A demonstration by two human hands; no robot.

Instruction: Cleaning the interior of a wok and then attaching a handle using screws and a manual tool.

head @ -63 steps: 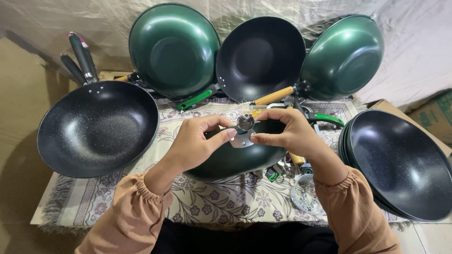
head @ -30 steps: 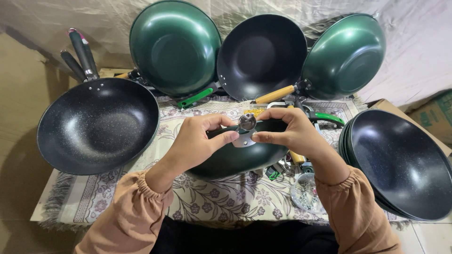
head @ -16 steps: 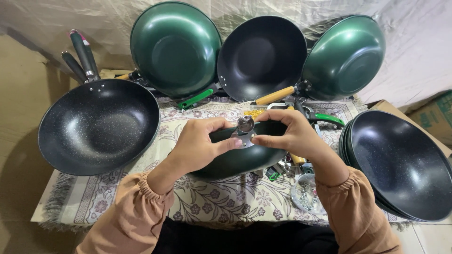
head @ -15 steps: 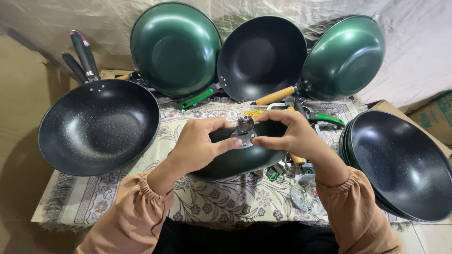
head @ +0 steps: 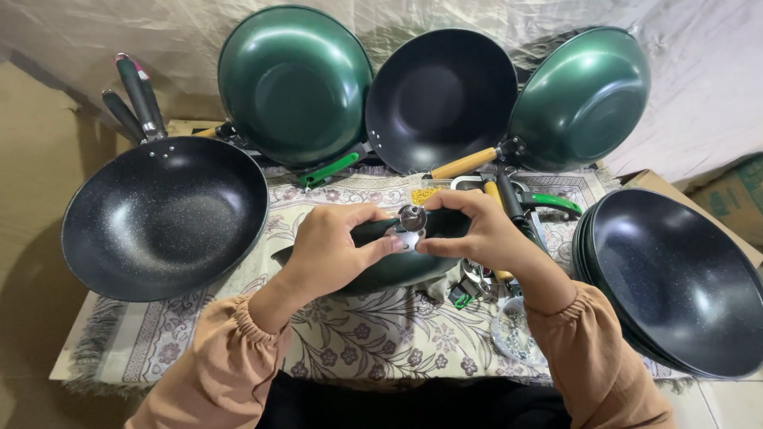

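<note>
Hands meet at centre of the table, both pinching one small shiny metal fitting (head: 411,225) w/ a round cup-like top and a flat tab below. Left hand (head: 334,246) has thumb and forefinger pressed together on the fitting's left edge; right hand (head: 477,230) pinches its right side, fingers curled over the top. The fitting sits at the near rim of a dark green pan (head: 397,266) lying on the floral tablecloth (head: 358,334), directly under the hands; can't tell whether fitting touches the rim or is held just above it. Both wrists wear tan gathered sleeves (head: 238,349).

Around them: big black speckled wok (head: 163,214) at left w/ dark handles sticking up behind it. Three pans lean against the sheet-covered wall at back: green wok (head: 294,83) w/ green handle, black pan (head: 441,99) w/ wooden handle, and a green pan (head: 580,95) shown bottom-out. At right, a stack of black woks (head: 675,286) sits at the table edge. Just beside the right wrist, a clutter of small hardware and loose handles (head: 509,206), plus a clear plastic bag (head: 513,338) of small parts. Small heap of yellow bits (head: 425,193) lies behind the hands. Cardboard box (head: 735,199) at far right.
</note>
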